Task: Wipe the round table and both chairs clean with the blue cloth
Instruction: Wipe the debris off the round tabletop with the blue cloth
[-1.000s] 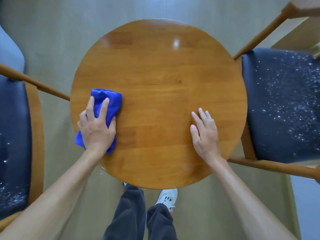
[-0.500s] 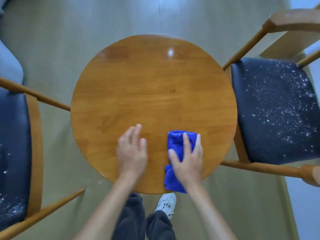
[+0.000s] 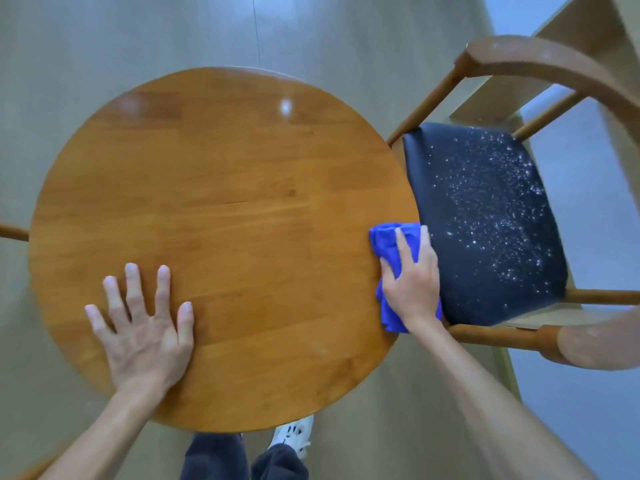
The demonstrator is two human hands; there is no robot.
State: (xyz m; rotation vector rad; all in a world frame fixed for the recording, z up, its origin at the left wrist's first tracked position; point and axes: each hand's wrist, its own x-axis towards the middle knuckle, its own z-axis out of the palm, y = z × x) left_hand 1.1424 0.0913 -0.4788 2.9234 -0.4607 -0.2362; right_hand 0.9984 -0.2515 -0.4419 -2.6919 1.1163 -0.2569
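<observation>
The round wooden table (image 3: 225, 188) fills the middle of the view. My right hand (image 3: 412, 282) presses the bunched blue cloth (image 3: 384, 237) with fairly straight fingers at the table's right edge, where it meets the right chair. Part of the cloth hangs below my palm, past the rim. My left hand (image 3: 145, 330) rests flat with spread fingers on the table's near left part. The right chair's dark seat (image 3: 485, 220) is sprinkled with white specks. Of the left chair only a wooden rail end (image 3: 10, 232) shows at the left border.
The right chair's curved wooden armrest (image 3: 540, 64) arches over the seat, and its near rail (image 3: 498, 336) runs just beyond my right wrist. My dark trousers and a white shoe (image 3: 292, 434) are under the table's near edge. Pale floor surrounds everything.
The cloth went from my left hand to my right, which then slid it from the near middle to the table's right edge. My left hand moved left. The view turned toward the right chair.
</observation>
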